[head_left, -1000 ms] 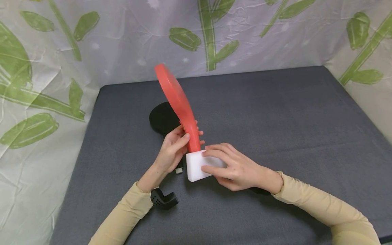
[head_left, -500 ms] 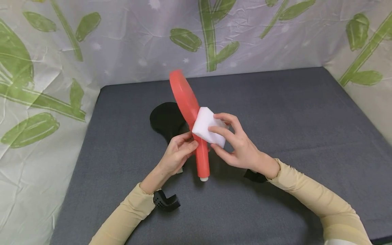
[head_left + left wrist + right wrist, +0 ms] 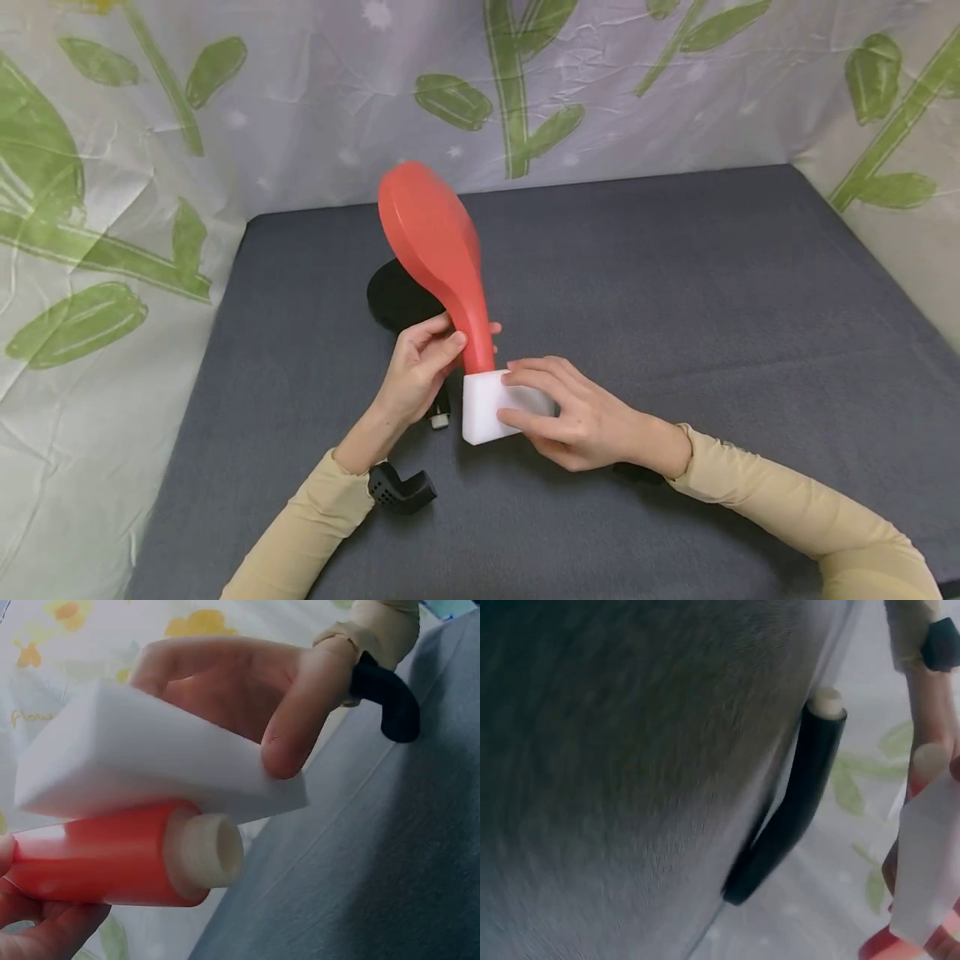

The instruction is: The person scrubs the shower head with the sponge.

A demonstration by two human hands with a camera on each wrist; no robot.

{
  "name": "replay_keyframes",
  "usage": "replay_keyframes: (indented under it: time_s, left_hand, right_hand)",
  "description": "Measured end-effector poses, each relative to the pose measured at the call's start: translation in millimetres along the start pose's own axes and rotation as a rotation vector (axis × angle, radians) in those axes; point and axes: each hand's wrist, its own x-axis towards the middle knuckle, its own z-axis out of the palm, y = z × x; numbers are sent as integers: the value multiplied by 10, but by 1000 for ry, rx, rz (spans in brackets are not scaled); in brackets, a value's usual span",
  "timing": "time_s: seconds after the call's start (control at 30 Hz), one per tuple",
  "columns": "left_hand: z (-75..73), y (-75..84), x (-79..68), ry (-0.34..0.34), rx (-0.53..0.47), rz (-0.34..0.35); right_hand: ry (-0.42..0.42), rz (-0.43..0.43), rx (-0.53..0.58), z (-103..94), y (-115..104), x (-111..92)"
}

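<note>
A red hand shower head (image 3: 433, 229) stands tilted over the table, its round head up and its back towards me. My left hand (image 3: 412, 371) grips the handle from the left, thumb in front. My right hand (image 3: 581, 421) pinches a white sponge block (image 3: 482, 408) against the handle's lower end. In the left wrist view the sponge (image 3: 150, 754) lies along the red handle (image 3: 97, 862), and a hollow white connector (image 3: 217, 851) sticks out of the handle's end. Behind my left hand lies a black shower head (image 3: 397, 300), partly hidden.
The black shower head's handle (image 3: 799, 795) with its pale connector shows in the right wrist view. Dark grey cloth covers the table (image 3: 675, 292). A pale sheet painted with green leaves (image 3: 315, 108) hangs around the back and sides. Each wrist carries a black camera mount (image 3: 401, 489).
My right hand slid the sponge up to the neck of the red shower head, then back down to the handle's end. The shower head tipped right, came back left and turned its broad back to view.
</note>
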Motion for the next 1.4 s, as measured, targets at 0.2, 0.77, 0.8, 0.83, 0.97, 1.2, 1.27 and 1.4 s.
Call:
replay_keyframes:
  time_s: [0.2, 0.77, 0.8, 0.83, 0.97, 1.2, 1.27, 1.4]
  left_hand:
    - [21, -78, -44, -23, -42, -10]
    - [17, -21, -35, 8, -20, -59]
    - [14, -11, -27, 11, -17, -59]
    - [9, -4, -21, 9, -11, -58]
    - [7, 10, -7, 2, 6, -48]
    - [47, -24, -28, -27, -50, -56]
    - [65, -37, -43, -21, -61, -72]
    - [82, -53, -64, -8, -61, -96]
  right_hand:
    - [26, 153, 8, -69, 124, 81]
    - [-32, 82, -14, -58, 18, 11]
    - [-51, 59, -15, -61, 3, -4]
    - [-68, 41, -15, -65, -7, -16]
    - [-99, 7, -7, -84, 8, -18]
    - [11, 212, 15, -137, 148, 99]
    - [33, 315, 39, -152, 173, 140]
    - [40, 365, 67, -147, 155, 182]
